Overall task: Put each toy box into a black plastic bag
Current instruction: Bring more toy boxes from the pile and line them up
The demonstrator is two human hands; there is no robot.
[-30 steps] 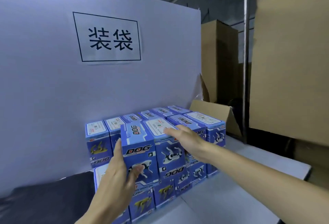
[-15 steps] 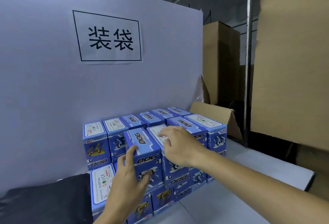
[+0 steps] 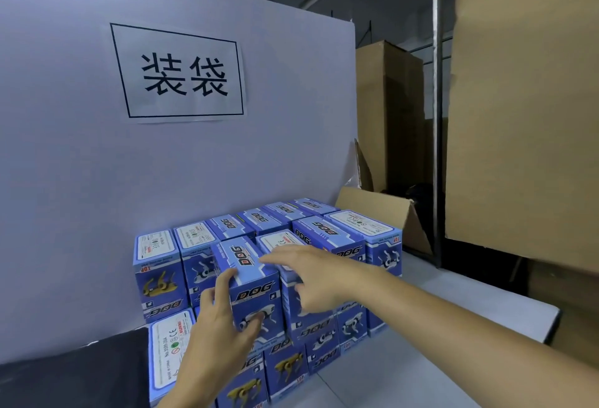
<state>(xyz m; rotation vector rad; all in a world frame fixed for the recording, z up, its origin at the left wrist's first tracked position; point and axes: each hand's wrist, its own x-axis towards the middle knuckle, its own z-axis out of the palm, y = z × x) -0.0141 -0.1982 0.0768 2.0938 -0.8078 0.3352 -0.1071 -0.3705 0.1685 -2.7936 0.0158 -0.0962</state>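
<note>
Several blue "DOG" toy boxes (image 3: 359, 239) stand stacked in two layers on the table against the white board. My left hand (image 3: 220, 333) grips the front upper box (image 3: 251, 281), fingers on its left side and thumb on its printed face. My right hand (image 3: 311, 274) reaches over the neighbouring box (image 3: 278, 242), its fingers stretched across that box's top and touching the gripped box's upper right edge. A pile of black plastic bags (image 3: 74, 375) lies at the lower left beside the stack.
A white board (image 3: 227, 164) with a printed sign (image 3: 181, 73) backs the table. An open cardboard carton (image 3: 379, 209) sits behind the stack on the right. Tall cartons (image 3: 525, 109) and a metal pole (image 3: 437, 115) stand beyond the grey table (image 3: 453, 307).
My left hand has slid up the front box and taken a firmer hold. My right hand has moved left across the box tops toward the gripped box.
</note>
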